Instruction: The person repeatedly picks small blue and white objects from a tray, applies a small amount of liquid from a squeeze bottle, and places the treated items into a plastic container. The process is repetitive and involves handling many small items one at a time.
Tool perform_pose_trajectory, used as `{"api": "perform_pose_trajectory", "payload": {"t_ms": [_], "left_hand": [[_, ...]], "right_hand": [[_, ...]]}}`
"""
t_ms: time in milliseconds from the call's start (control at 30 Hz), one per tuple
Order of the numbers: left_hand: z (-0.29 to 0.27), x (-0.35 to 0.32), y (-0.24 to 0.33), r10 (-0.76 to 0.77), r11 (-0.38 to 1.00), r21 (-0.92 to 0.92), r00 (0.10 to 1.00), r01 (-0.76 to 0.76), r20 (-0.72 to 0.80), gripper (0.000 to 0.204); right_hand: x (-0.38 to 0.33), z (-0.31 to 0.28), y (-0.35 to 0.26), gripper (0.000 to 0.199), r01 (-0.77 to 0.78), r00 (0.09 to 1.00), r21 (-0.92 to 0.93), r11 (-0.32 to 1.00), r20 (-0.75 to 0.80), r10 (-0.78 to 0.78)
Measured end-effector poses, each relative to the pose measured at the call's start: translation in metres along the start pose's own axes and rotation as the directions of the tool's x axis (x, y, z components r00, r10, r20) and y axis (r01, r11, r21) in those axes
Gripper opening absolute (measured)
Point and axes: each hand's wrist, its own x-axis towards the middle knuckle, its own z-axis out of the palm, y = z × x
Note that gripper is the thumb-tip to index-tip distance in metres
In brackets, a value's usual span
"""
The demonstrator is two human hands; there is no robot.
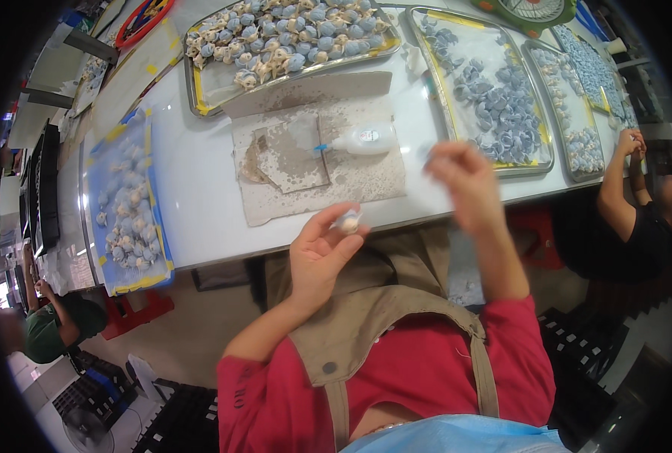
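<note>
My left hand [319, 257] pinches a small cream and grey-blue figurine [349, 221] between thumb and fingers, just past the table's near edge. Raised to the right of it, my right hand [468, 177] is blurred, its fingers drawn together; a faint greyish shape shows at the fingertips, too smeared to name. Beyond both hands a stained sheet of cardboard [366, 185] lies on the white table. On it rests a white squeeze bottle [370, 140] on its side, its blue tip pointing left. A smaller stained cardboard piece [298, 162] lies beside the bottle.
A metal tray [219, 94] of cream and blue figurines stands at the back. Another tray [545, 155] on the right holds grey-blue cup-like pieces. A blue tray [162, 226] of figurines sits left. A green fan [532, 11] stands at the far right. Other people [638, 226] work at both sides.
</note>
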Motion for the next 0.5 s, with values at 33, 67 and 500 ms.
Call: {"api": "perform_pose_trajectory", "payload": {"t_ms": [33,67,500], "left_hand": [[0.003,0.001,0.002,0.022,1.000,-0.016,1.000,-0.021,0.012,0.046],[0.006,0.002,0.003,0.041,0.999,-0.035,0.999,-0.040,0.026,0.046],[-0.011,-0.008,0.002,0.190,0.970,0.152,0.981,-0.192,0.030,0.040]], "right_hand": [[-0.016,0.012,0.011,0.017,-0.077,0.996,0.167,0.983,0.060,0.068],[-0.029,0.022,0.015,0.017,-0.279,0.957,0.307,0.910,0.174,0.234],[-0.056,0.074,0.050,0.021,0.182,0.974,-0.144,0.973,0.160,-0.158]]}}
